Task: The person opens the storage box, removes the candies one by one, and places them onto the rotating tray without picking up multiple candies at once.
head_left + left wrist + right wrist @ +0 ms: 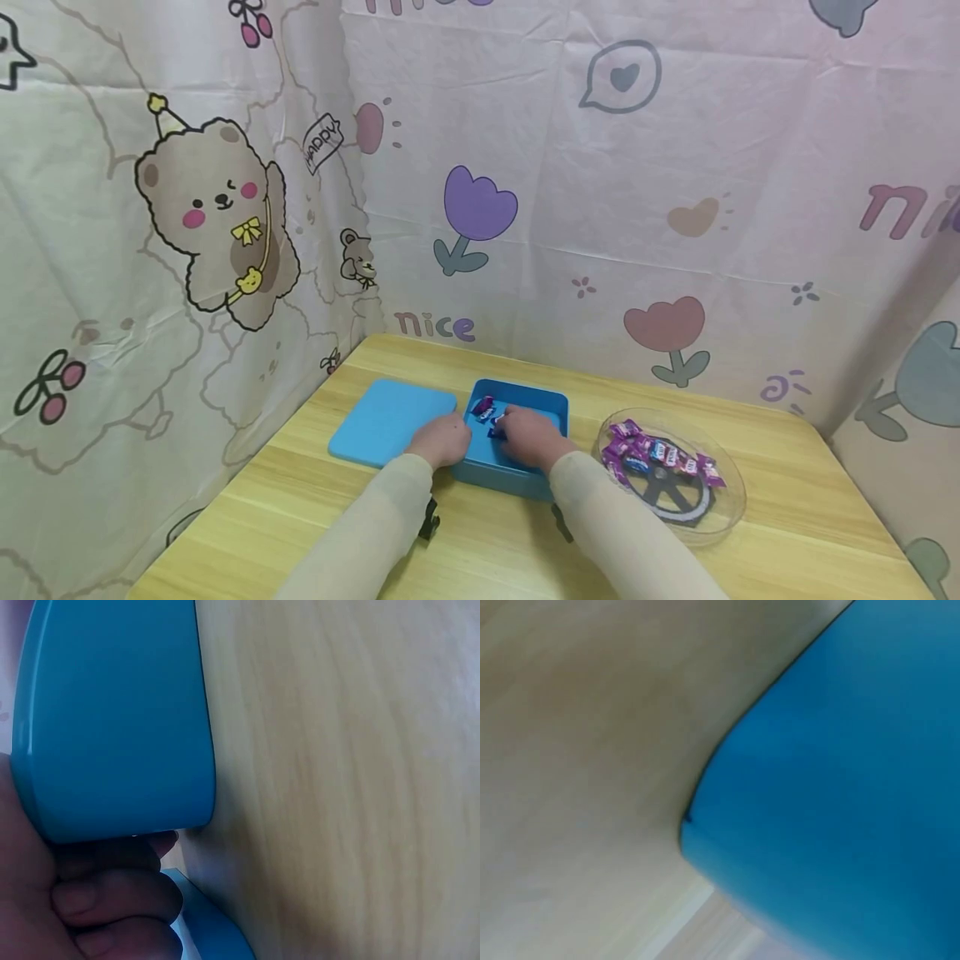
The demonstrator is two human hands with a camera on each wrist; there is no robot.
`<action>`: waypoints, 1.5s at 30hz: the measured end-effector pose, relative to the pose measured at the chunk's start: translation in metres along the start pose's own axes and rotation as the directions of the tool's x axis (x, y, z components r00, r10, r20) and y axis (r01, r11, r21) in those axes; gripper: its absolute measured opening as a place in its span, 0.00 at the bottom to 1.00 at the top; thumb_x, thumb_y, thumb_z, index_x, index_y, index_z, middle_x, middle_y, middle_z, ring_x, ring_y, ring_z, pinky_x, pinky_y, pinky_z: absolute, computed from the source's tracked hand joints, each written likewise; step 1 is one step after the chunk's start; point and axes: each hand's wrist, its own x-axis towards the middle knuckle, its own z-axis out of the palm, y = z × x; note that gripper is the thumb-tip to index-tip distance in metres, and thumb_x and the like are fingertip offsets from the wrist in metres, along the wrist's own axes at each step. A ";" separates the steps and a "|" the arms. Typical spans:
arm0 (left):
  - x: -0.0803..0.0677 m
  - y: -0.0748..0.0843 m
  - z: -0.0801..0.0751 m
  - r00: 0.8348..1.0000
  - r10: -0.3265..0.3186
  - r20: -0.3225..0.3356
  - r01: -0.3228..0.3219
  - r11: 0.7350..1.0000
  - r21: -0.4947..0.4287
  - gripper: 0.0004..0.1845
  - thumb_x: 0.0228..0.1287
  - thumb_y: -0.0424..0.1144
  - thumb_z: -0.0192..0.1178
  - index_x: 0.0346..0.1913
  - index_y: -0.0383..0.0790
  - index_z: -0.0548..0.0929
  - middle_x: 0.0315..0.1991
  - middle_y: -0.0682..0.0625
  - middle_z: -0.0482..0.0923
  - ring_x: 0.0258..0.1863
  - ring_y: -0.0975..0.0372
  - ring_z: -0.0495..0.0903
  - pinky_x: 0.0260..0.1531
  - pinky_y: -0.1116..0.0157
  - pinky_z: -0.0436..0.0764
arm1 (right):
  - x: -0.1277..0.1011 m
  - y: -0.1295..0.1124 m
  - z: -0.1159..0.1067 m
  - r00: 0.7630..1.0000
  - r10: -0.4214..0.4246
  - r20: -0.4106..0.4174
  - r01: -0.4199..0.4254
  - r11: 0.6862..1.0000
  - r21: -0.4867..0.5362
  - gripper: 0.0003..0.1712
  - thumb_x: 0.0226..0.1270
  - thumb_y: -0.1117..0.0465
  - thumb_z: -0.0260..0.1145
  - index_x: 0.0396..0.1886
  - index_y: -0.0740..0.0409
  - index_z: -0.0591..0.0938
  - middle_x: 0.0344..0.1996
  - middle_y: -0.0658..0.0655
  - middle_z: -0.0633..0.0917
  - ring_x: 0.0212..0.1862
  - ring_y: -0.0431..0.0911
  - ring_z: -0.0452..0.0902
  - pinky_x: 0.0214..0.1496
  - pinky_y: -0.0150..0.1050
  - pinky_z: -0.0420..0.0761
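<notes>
A blue box (510, 482) without its lid stands on the table. My left hand (442, 439) grips it at the near left corner; in the left wrist view, curled fingers (120, 896) lie against the box wall (120, 720). My right hand (528, 437) reaches inside, its fingertips pinching a dark wrapped candy (496, 430), partly hidden by the fingers. Further purple and blue wrapped candies (484, 406) lie beside it, toward the box's left side. The right wrist view shows the box wall (840, 795) but not the hand.
A flat light-blue lid (386, 421) lies left of the box. To the right, a clear round container (731, 521) holds several purple, blue and red wrapped candies (667, 454) over a dark wheel-like shape. The wooden table (480, 554) backs onto patterned curtains (555, 275).
</notes>
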 end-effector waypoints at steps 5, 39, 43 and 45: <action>-0.001 0.001 -0.001 1.000 -0.011 0.000 0.011 1.000 -0.021 0.19 0.79 0.40 0.43 0.28 0.41 0.78 0.33 0.48 0.74 0.29 0.55 0.72 0.32 0.57 0.74 | -0.004 0.004 -0.002 1.000 0.019 -0.005 -0.018 0.999 0.037 0.10 0.70 0.58 0.69 0.49 0.50 0.89 0.37 0.47 0.84 0.42 0.43 0.79 0.55 0.45 0.80; -0.003 0.002 -0.001 0.999 -0.029 0.014 0.029 1.000 -0.002 0.20 0.78 0.40 0.44 0.26 0.41 0.78 0.31 0.48 0.74 0.28 0.55 0.73 0.31 0.58 0.73 | -0.019 0.010 0.000 0.987 0.087 0.135 -0.111 0.977 0.185 0.06 0.68 0.55 0.71 0.38 0.43 0.80 0.32 0.45 0.79 0.38 0.44 0.74 0.51 0.48 0.79; -0.003 0.002 -0.001 0.999 -0.037 0.018 0.037 0.999 -0.010 0.19 0.78 0.41 0.44 0.27 0.41 0.78 0.32 0.48 0.74 0.29 0.55 0.73 0.31 0.57 0.74 | -0.020 0.009 -0.011 0.994 0.054 0.098 -0.073 0.977 0.201 0.07 0.67 0.58 0.71 0.38 0.45 0.79 0.31 0.46 0.79 0.37 0.45 0.74 0.48 0.46 0.79; -0.003 0.003 -0.002 0.999 -0.043 0.018 0.043 0.999 -0.016 0.19 0.78 0.41 0.44 0.27 0.41 0.78 0.31 0.48 0.74 0.29 0.55 0.73 0.31 0.58 0.73 | -0.021 0.010 -0.017 0.997 0.034 0.073 -0.049 0.978 0.204 0.08 0.66 0.60 0.71 0.37 0.45 0.79 0.31 0.45 0.78 0.37 0.44 0.74 0.46 0.44 0.79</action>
